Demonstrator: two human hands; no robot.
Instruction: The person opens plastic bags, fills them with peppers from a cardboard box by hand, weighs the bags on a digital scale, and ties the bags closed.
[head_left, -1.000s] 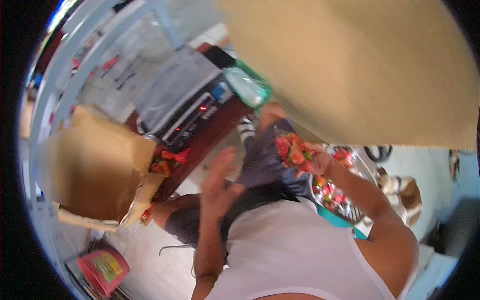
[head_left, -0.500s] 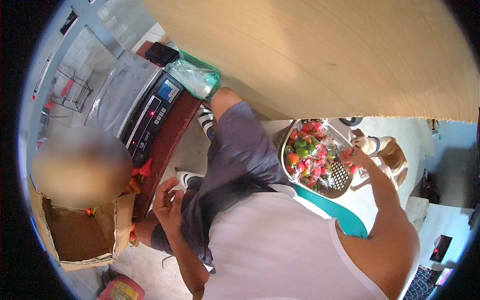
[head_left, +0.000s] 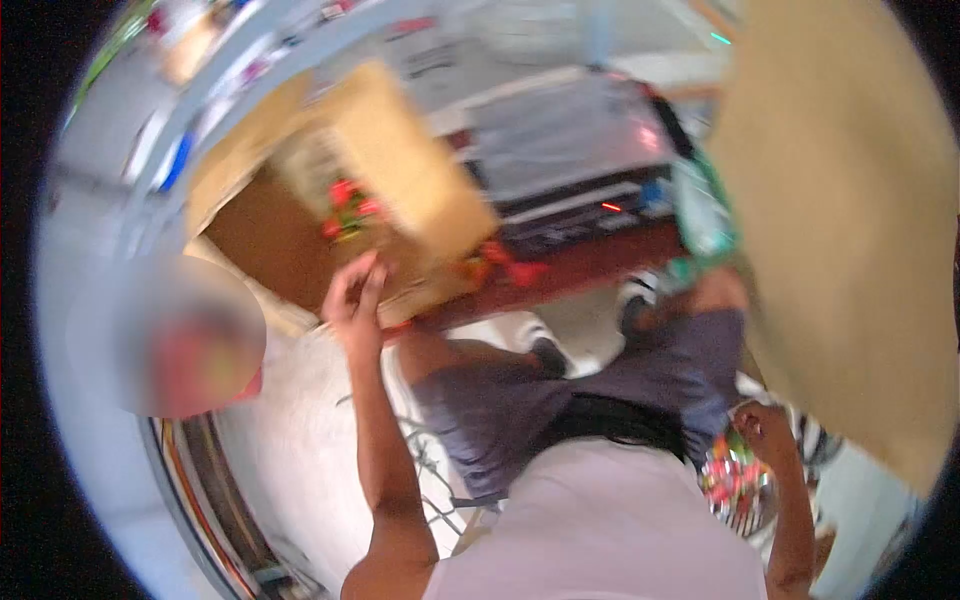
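My left hand (head_left: 357,290) is at the front edge of an open cardboard box (head_left: 410,160), its fingers loosely bent and apart, with nothing in them. Inside the box, beyond the hand, lie red and green peppers (head_left: 347,208). My right hand (head_left: 762,428) is at the lower right, above a basket (head_left: 745,515) of bagged red and green peppers (head_left: 730,470). Its fingers look bent, but blur hides whether they hold anything. The basket is partly hidden by my leg and arm.
A scale (head_left: 570,140) with a lit red display stands on a dark red low table (head_left: 600,275), beside a green-tinted plastic bag (head_left: 703,210). More red peppers (head_left: 510,265) lie by the box. A large tan board (head_left: 850,230) fills the right side.
The view has swung left towards the box. My right hand held a bunch of peppers, reached over the basket, and has since drawn back nearer my leg. My left hand has moved to the box.
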